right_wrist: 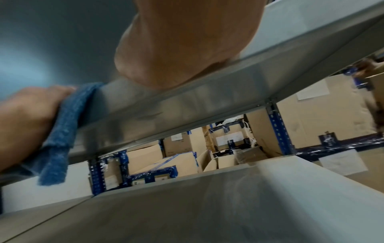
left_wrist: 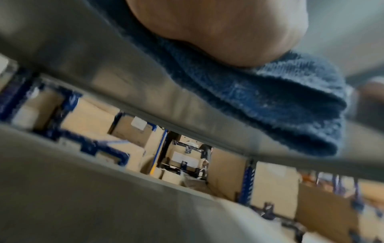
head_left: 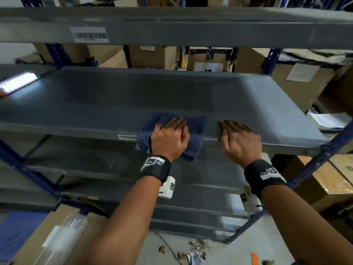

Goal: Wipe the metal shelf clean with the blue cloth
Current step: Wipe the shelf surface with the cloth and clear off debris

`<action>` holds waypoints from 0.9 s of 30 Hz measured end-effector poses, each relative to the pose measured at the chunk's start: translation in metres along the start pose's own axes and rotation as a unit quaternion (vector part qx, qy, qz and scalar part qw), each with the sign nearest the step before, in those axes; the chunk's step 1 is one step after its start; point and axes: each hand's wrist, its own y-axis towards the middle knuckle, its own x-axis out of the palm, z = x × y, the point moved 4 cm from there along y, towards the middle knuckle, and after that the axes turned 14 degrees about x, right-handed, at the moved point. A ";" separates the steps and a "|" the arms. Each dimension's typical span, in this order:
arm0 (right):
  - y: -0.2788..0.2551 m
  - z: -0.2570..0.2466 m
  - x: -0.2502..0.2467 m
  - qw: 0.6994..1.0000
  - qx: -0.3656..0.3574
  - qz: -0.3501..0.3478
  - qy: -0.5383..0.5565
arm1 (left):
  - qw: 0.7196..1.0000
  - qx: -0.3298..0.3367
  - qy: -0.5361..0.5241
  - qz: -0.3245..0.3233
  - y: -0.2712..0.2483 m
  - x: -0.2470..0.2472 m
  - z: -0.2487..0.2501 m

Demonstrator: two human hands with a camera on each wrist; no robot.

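Observation:
The grey metal shelf (head_left: 118, 96) runs across the middle of the head view. A blue cloth (head_left: 196, 129) lies over its front edge, part of it hanging down in front. My left hand (head_left: 170, 136) lies flat on the cloth and presses it against the shelf. In the left wrist view the heel of that hand (left_wrist: 218, 32) sits on the cloth (left_wrist: 270, 102). My right hand (head_left: 238, 138) rests flat on the bare shelf edge, a little right of the cloth. The right wrist view shows its palm (right_wrist: 176, 54) on the edge, the cloth (right_wrist: 60, 131) at the left.
Another grey shelf (head_left: 172, 25) hangs just above, more shelves (head_left: 114, 161) sit below. A lit lamp (head_left: 17, 82) lies at the shelf's far left. Cardboard boxes (head_left: 298, 87) fill the racks behind and to the right. Blue uprights (head_left: 321, 159) frame the rack. Scraps litter the floor (head_left: 191, 249).

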 end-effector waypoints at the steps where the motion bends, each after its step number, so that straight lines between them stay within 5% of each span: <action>1: 0.001 0.003 -0.002 1.000 -0.007 -0.003 0.003 | 1.000 0.011 0.013 -0.007 -0.002 -0.002 -0.009; 7: 0.005 0.043 -0.004 1.000 0.007 -0.002 0.018 | 0.991 -0.085 0.101 -0.039 -0.029 -0.013 -0.084; 11: 0.005 0.035 -0.007 0.999 0.021 0.016 0.020 | 0.984 -0.155 0.085 -0.009 -0.017 -0.007 -0.050; 18: 0.000 0.038 -0.012 0.999 0.026 0.031 0.020 | 1.000 -0.029 0.001 -0.011 0.023 0.017 0.056; 21: -0.001 0.045 -0.012 0.999 0.021 0.022 0.018 | 0.998 0.009 0.033 -0.054 0.010 0.004 0.017; 27: 0.002 0.047 -0.005 0.998 0.054 0.031 0.020 | 0.992 -0.091 0.079 -0.032 -0.023 -0.018 -0.073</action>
